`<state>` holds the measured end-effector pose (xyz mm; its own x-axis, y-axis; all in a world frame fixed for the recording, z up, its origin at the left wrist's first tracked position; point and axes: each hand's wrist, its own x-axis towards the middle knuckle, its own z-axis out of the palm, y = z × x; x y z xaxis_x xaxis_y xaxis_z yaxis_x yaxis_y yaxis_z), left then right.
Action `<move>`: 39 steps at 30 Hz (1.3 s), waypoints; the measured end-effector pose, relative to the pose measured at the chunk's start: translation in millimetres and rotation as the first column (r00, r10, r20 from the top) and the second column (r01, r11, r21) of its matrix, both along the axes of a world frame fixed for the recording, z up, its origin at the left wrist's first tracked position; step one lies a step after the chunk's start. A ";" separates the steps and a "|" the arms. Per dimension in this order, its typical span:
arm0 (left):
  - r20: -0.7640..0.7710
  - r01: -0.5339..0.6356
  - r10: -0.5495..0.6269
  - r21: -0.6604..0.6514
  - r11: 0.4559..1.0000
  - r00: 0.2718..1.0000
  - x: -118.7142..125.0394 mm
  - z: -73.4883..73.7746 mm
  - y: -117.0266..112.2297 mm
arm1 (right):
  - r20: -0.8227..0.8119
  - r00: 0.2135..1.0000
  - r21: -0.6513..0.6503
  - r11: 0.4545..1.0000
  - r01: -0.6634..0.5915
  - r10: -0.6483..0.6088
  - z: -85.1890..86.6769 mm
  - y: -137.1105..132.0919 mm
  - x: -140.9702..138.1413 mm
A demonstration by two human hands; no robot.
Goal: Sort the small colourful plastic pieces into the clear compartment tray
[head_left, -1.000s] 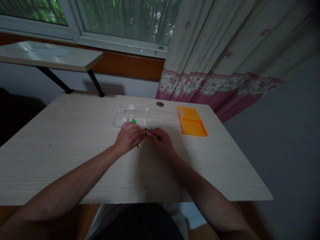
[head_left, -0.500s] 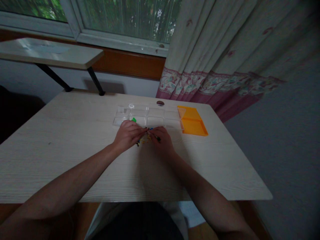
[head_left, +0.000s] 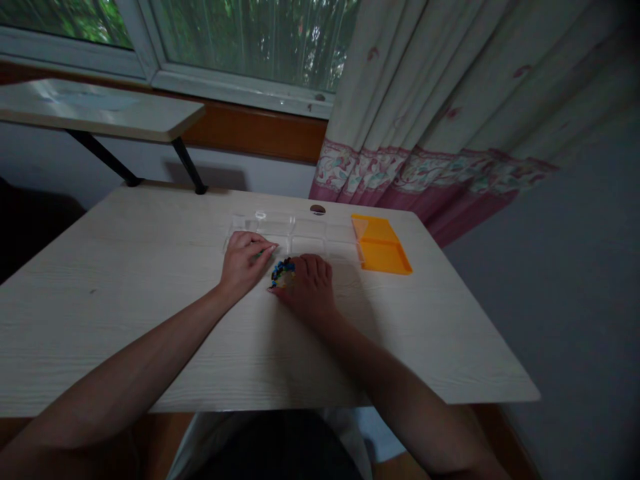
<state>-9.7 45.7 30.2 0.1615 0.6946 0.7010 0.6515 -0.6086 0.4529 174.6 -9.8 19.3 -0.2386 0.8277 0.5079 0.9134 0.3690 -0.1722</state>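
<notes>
My left hand [head_left: 244, 263] is over the near left edge of a clear plastic compartment box [head_left: 310, 245], thumb and fingertips pinched together. What the pinch holds, if anything, is too small to make out. A bit of a green piece [head_left: 259, 254] shows between its thumb and fingers. My right hand [head_left: 309, 283] rests palm down on the table, thumb stretched left and fingers apart. Between that thumb and index finger lies a curved cluster of small blue, black and yellow pieces [head_left: 283, 268], touched by the hand and partly hidden under it.
An orange two-part lid or tray [head_left: 384, 247] lies at the right end of the clear box. Behind the box is a dark round spot [head_left: 318, 209] in the tabletop [head_left: 200, 347]. A raised shelf [head_left: 100, 110] on black legs stands at the back left, and a curtain hangs at the back right.
My hands have parted from where their fingertips met. The left hand moved slightly left and up; the right hand spread out and settled by the cluster, whose coloured pieces now show more.
</notes>
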 end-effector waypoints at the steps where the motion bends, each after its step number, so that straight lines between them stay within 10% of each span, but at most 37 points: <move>1: -0.003 0.004 -0.004 -0.005 1.000 1.000 0.2 -0.4 -0.1 | 0.001 1.000 0.000 1.000 0.012 -0.012 -0.1 1.3 1.3; 39: -0.001 0.037 -0.037 -0.062 0.997 0.999 3.5 0.5 -1.2 | 0.026 0.976 -0.103 0.972 -0.212 0.216 4.7 11.5 13.8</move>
<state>-6.2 44.5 30.7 0.1896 0.7303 0.6563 0.6298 -0.6033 0.4893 188.4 1.6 24.0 -0.4322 0.8013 0.4136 0.8215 0.5390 -0.1858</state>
